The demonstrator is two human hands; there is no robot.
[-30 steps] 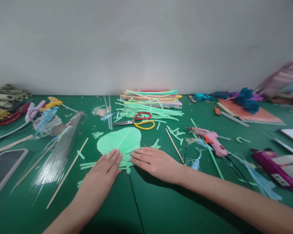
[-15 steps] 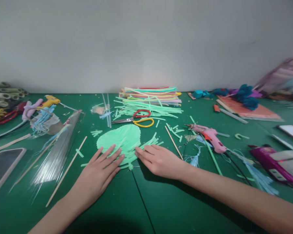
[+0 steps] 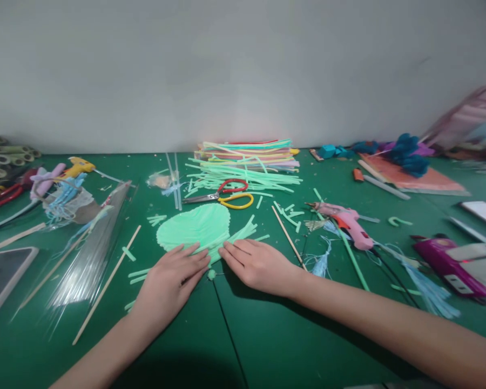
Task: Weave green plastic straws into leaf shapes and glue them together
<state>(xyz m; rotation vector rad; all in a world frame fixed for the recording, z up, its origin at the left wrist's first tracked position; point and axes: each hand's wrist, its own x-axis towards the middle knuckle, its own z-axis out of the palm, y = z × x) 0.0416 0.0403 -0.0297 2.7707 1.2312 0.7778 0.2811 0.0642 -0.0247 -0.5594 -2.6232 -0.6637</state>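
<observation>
Short green pipe-cleaner pieces [image 3: 238,235] lie in a loose heap between my two hands. My left hand [image 3: 174,273] rests on the left of the heap, palm down, its fingers stretched over the pieces and covering some of them. From the right, my right hand [image 3: 261,267] touches the heap with extended fingers held close together. Just beyond is a flat, rounded green pipe-cleaner shape [image 3: 194,226] with a scalloped edge. A small green knot [image 3: 211,274] sits near my left fingertips. Scissors [image 3: 235,201] with red and yellow handles lie behind the shape.
A bundle of coloured pipe cleaners [image 3: 247,162] lies by the wall. At right are a pink glue gun [image 3: 348,221], a blue tassel [image 3: 322,262] and a purple device [image 3: 449,265]. Wooden sticks [image 3: 107,286], clear glue sticks [image 3: 87,259] and a phone [image 3: 6,275] lie left.
My left hand's fingers have drawn closer together and moved slightly right over the green pieces. More loose pieces now show left of that hand. My right hand stays almost in place.
</observation>
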